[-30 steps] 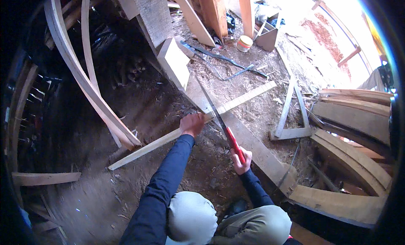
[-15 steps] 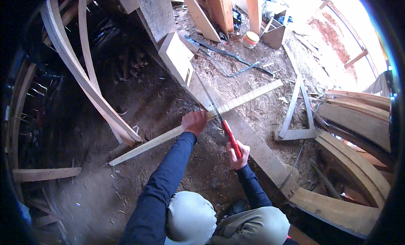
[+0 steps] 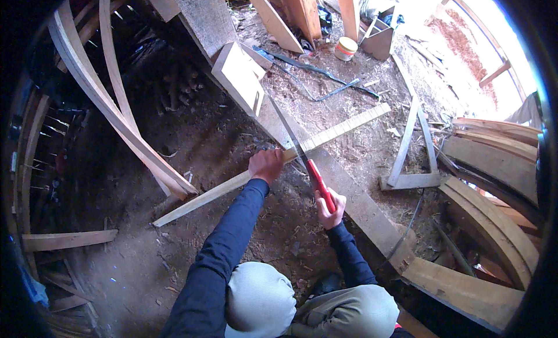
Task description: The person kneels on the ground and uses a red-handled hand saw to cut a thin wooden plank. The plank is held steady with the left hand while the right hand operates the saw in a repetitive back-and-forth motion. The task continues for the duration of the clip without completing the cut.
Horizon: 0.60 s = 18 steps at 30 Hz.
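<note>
My left hand is closed around a long thin wooden strip, just left of where the strip crosses a thick beam. The strip's right part carries several cross marks along its length. In my right hand is a handsaw with a red handle, my fingers wrapped round it. Its blade points up and to the left and lies across the strip over the beam, close to my left hand. Whether the teeth are inside a cut is too small to tell.
A wooden block sits on the beam beyond the blade. Farther off are a dark strap, a round tub and a wooden carrier. A triangular wooden frame lies right; curved timbers lean at left.
The view has shifted slightly. My left hand keeps its grip on the strip, and the saw still rests across it with little visible movement.
</note>
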{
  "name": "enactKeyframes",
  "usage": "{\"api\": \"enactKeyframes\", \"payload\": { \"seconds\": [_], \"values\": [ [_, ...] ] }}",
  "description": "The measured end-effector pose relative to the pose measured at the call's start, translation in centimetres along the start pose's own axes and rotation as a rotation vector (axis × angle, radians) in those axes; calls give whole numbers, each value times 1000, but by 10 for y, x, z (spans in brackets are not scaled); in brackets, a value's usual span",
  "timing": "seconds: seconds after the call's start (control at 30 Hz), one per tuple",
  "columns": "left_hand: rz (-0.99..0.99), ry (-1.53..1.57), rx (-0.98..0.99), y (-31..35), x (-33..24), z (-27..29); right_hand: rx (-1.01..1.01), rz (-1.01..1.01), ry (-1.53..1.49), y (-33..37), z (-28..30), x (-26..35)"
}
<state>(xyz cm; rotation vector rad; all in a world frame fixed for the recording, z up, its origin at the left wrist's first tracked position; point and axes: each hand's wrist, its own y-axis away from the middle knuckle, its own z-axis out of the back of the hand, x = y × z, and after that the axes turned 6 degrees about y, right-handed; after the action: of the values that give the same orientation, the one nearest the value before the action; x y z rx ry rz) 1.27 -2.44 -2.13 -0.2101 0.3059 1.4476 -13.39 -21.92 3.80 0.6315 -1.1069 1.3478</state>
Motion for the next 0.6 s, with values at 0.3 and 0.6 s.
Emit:
{"api": "enactKeyframes", "payload": {
  "seconds": [0.3,0.6],
  "values": [
    [103,87,42,3,-17,23,-53,-14,-49,2,2,-7],
    [166,112,86,6,-17,27,-85,-153,-166,10,-8,-11]
  ]
}}
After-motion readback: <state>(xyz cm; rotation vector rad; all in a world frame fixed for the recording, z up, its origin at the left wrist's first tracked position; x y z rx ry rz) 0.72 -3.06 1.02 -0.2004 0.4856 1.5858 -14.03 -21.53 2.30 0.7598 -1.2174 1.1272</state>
